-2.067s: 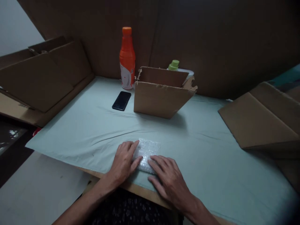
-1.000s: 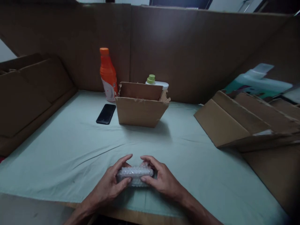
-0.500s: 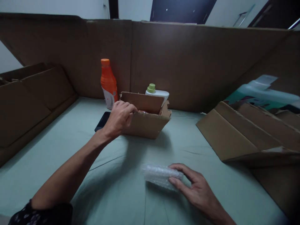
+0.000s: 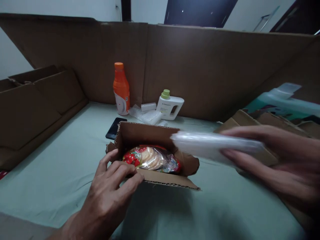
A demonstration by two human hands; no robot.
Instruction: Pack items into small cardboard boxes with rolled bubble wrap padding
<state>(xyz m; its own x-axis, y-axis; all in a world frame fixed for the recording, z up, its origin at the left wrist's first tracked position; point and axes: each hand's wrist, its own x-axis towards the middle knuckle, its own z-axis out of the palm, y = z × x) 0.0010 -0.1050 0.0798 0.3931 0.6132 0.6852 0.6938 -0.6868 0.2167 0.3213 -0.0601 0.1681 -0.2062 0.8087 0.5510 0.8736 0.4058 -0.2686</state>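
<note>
A small cardboard box (image 4: 170, 182) stands in the middle with its top flaps raised. Inside it lies a shiny clear-and-red snack packet (image 4: 151, 158) with pale round pieces showing. My left hand (image 4: 110, 185) is at the box's front left corner, its fingers curled over the edge. On the other side, my right hand (image 4: 270, 160), blurred by motion, pinches a rolled piece of bubble wrap (image 4: 200, 143) between thumb and fingers. The wrap hangs above the right end of the box.
Behind the box are a black phone (image 4: 116, 127), an orange-capped bottle (image 4: 121, 88), crumpled clear plastic (image 4: 147, 116) and a white jug (image 4: 171, 106) with a green cap. Larger cardboard boxes (image 4: 42, 100) flank both sides. A teal liquid container (image 4: 280, 103) lies at right.
The box has come nearer and tipped so its inside shows. My right hand has lifted the bubble wrap from low over the table to above the box's right side.
</note>
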